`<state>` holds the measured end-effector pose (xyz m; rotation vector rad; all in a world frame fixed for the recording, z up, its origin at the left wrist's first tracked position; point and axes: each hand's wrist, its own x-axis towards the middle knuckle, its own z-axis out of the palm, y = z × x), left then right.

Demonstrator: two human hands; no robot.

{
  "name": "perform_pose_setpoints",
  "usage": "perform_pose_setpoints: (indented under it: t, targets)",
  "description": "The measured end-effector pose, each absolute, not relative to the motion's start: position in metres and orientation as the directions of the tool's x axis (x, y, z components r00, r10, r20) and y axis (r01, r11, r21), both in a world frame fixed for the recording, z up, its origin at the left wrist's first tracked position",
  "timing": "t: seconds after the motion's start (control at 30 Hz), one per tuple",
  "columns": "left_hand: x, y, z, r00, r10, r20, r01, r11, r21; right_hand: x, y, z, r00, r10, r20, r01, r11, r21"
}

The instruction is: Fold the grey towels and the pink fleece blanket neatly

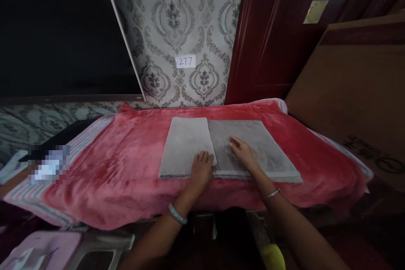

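A grey cloth [253,147] lies spread on a red plush blanket [133,143]. Its left part is folded over, so a lighter layer [186,139] shows on top, with its edge running down near the middle. My left hand [202,168] rests with fingers stretched on the lower right of that folded layer. Over the darker grey part to the right is my right hand [243,152], fingers bent and slightly blurred. Whether its fingertips touch the cloth is unclear, and nothing shows in them.
A large dark screen [63,29] stands at the back left. Patterned wallpaper bears a paper label [185,61] reading 277. On the right is a big cardboard box [354,88] beside a dark red door [268,29]. A pink stool [50,247] sits at lower left.
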<state>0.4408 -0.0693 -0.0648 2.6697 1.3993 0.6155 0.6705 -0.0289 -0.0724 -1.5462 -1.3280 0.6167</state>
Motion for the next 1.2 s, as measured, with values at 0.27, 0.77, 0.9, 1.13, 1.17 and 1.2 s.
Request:
perform_pose_setpoints:
  t: [0.27, 0.77, 0.9, 1.13, 1.17, 1.2]
  targets:
    - [0.421, -0.046, -0.079, 0.410, 0.788, 0.460, 0.512, -0.616, 0.598, 0.603, 0.051, -0.058, 0.147, 0.983, -0.111, 0.033, -0.117, -0.993]
    - [0.450, -0.055, -0.069, 0.592, 0.687, 0.421, 0.619, -0.722, 0.309, 0.622, 0.087, -0.067, 0.260, 0.940, 0.219, 0.347, 0.121, -0.930]
    - [0.462, -0.065, -0.084, 0.671, 0.659, 0.341, 0.665, -0.738, 0.116, 0.636, 0.074, -0.085, 0.270, 0.928, 0.258, 0.430, 0.124, -0.894]
    - [0.459, -0.064, -0.079, 0.687, 0.667, 0.288, 0.677, -0.732, 0.082, 0.636, 0.082, -0.087, 0.228, 0.934, 0.274, 0.488, 0.134, -0.862]
    - [0.461, -0.063, -0.077, 0.684, 0.675, 0.278, 0.682, -0.726, 0.083, 0.636, 0.084, -0.085, 0.222, 0.933, 0.283, 0.496, 0.142, -0.857]
    - [0.464, -0.063, -0.076, 0.679, 0.682, 0.273, 0.688, -0.720, 0.087, 0.637, 0.086, -0.083, 0.218, 0.931, 0.293, 0.505, 0.150, -0.850]
